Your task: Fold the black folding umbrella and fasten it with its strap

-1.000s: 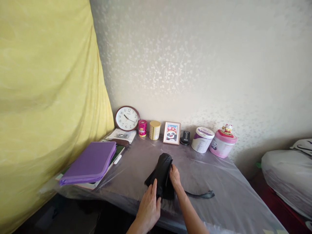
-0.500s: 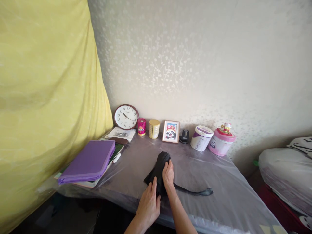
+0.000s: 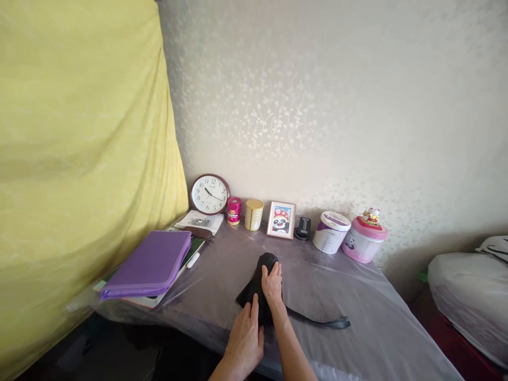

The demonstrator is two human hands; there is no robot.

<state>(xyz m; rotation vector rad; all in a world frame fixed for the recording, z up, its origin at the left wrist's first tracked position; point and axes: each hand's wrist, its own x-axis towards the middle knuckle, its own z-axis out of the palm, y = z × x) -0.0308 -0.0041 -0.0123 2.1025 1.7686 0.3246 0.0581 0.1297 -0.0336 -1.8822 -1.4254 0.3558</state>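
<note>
A bundle of thin black fabric (image 3: 254,283) lies on the table close in front of me. Its far end is rounded, and a loose flap flares out on its left. I cannot tell what kind of article it is. From its right side a narrow black strap (image 3: 317,320) trails over the table. My right hand (image 3: 273,283) rests on top of the bundle, fingers spread and lying flat. Against its near left part, my left hand (image 3: 246,330) touches the fabric with fingers stretched out and thumb apart. The hands and forearms hide some of the bundle's near end.
A purple zip folder (image 3: 146,263) lies on papers at the left. Along the wall stand a clock (image 3: 210,194), a pink tin (image 3: 234,211), a yellow-lidded can (image 3: 254,215), a panda picture (image 3: 281,220), a black stapler-like object (image 3: 303,228) and two lidded tubs (image 3: 331,233).
My right hand has shifted from the bundle's right edge onto its top, fingers more spread. My left hand stays at the near left part. The whole view has shifted slightly.
</note>
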